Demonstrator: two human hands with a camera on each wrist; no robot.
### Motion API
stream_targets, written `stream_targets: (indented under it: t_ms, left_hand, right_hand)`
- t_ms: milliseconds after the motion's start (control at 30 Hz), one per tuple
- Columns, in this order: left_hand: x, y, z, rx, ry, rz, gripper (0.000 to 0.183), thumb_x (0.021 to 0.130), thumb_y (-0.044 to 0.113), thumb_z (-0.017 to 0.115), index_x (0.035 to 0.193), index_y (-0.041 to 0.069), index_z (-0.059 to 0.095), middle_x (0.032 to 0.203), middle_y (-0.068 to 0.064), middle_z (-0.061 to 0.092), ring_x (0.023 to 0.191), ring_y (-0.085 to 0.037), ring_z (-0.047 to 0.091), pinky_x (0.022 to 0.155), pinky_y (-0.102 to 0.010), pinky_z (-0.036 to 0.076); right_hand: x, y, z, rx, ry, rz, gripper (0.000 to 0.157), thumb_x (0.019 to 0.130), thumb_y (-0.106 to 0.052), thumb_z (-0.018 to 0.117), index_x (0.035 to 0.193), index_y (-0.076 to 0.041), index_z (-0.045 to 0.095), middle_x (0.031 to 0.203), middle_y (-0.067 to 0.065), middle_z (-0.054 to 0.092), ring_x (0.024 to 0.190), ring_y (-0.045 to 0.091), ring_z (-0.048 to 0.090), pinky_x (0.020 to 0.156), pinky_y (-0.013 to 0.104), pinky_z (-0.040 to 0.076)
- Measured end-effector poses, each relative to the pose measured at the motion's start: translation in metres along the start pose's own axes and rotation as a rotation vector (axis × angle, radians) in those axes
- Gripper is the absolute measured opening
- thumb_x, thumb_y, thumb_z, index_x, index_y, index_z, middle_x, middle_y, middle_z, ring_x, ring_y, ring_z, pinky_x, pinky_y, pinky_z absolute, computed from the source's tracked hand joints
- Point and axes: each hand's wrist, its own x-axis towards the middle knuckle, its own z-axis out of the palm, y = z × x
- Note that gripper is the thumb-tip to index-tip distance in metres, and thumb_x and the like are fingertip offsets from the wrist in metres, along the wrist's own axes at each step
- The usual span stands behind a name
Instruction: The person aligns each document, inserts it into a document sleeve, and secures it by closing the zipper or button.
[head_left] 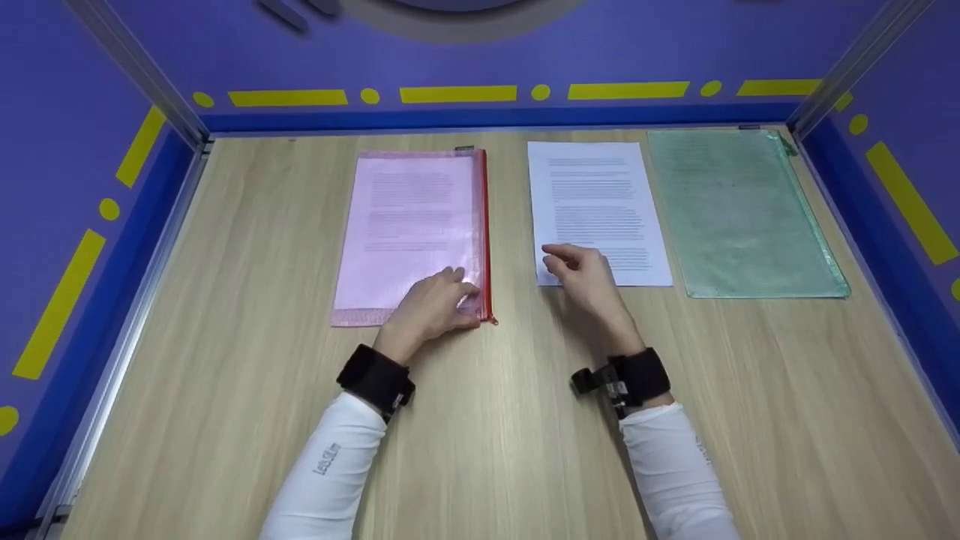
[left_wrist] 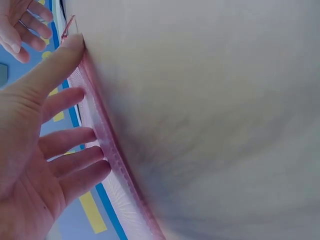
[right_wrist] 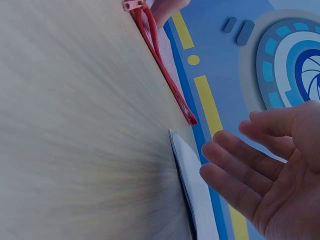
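Note:
A pink see-through zip pouch [head_left: 409, 232] with printed paper inside lies left of centre. Its red zipper [head_left: 487, 232] runs down the right side, and the zipper pull [head_left: 493, 321] is at the near right corner. My left hand [head_left: 431, 304] rests on that corner, thumb at the near edge by the pull, fingers spread on the pouch [left_wrist: 120, 187]. In the right wrist view, two red zipper bands [right_wrist: 154, 35] stand apart near the pull. Over the near left part of a white printed sheet stack [head_left: 600, 195] hovers my right hand [head_left: 589, 281], loosely bent and holding nothing.
A green mesh zip pouch [head_left: 750, 225] lies flat to the right of the white sheets. The wooden table [head_left: 247, 247] meets blue panels with yellow marks [head_left: 457, 94] at the back and both sides. Metal frame edges [head_left: 142, 300] border the table.

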Motion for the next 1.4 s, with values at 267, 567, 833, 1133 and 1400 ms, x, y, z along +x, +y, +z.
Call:
stream_targets:
  t_ms: [267, 567, 833, 1133, 1400]
  left_hand:
    - [-0.002, 0.001, 0.004, 0.047, 0.114, 0.086, 0.028, 0.091, 0.029, 0.067, 0.112, 0.011, 0.074, 0.105, -0.007, 0.071, 0.097, -0.029, 0.069, 0.081, -0.044, 0.058]
    - [0.000, 0.003, 0.003, 0.018, 0.230, 0.053, 0.016, 0.095, 0.017, 0.058, 0.090, 0.009, 0.072, 0.072, -0.004, 0.070, 0.061, -0.022, 0.059, 0.062, -0.045, 0.054]
    - [0.000, 0.003, -0.003, -0.027, 0.398, 0.022, 0.013, 0.092, 0.013, 0.062, 0.094, 0.006, 0.072, 0.076, -0.008, 0.074, 0.062, -0.025, 0.067, 0.062, -0.044, 0.056]
    - [0.005, 0.005, -0.011, -0.131, 0.543, 0.008, 0.016, 0.096, 0.015, 0.061, 0.097, 0.005, 0.074, 0.082, -0.008, 0.077, 0.063, -0.022, 0.067, 0.061, -0.039, 0.056]
    - [0.005, 0.009, -0.008, -0.223, 0.579, 0.010, 0.017, 0.098, 0.012, 0.060, 0.104, 0.004, 0.073, 0.098, -0.012, 0.078, 0.083, -0.026, 0.076, 0.075, -0.034, 0.061]
  right_hand:
    - [0.001, 0.001, 0.001, -0.030, 0.008, -0.066, 0.032, 0.099, -0.019, 0.058, 0.126, -0.004, 0.067, 0.118, 0.014, 0.072, 0.097, 0.022, 0.069, 0.071, 0.016, 0.047]
    - [0.002, -0.002, 0.003, -0.047, -0.013, -0.058, 0.032, 0.099, -0.018, 0.057, 0.126, -0.004, 0.067, 0.117, 0.015, 0.072, 0.099, 0.023, 0.069, 0.073, 0.019, 0.049]
    - [0.003, -0.004, 0.007, -0.060, -0.035, -0.058, 0.033, 0.099, -0.020, 0.057, 0.127, -0.004, 0.066, 0.121, 0.014, 0.071, 0.106, 0.024, 0.068, 0.087, 0.036, 0.055]
    - [-0.002, -0.005, 0.013, -0.043, -0.044, -0.066, 0.033, 0.099, -0.019, 0.057, 0.126, -0.004, 0.067, 0.123, 0.014, 0.071, 0.105, 0.023, 0.068, 0.091, 0.037, 0.055]
    - [-0.003, -0.007, 0.024, -0.054, -0.049, -0.141, 0.032, 0.097, -0.020, 0.060, 0.123, -0.002, 0.068, 0.121, 0.015, 0.071, 0.113, 0.028, 0.067, 0.100, 0.042, 0.052]
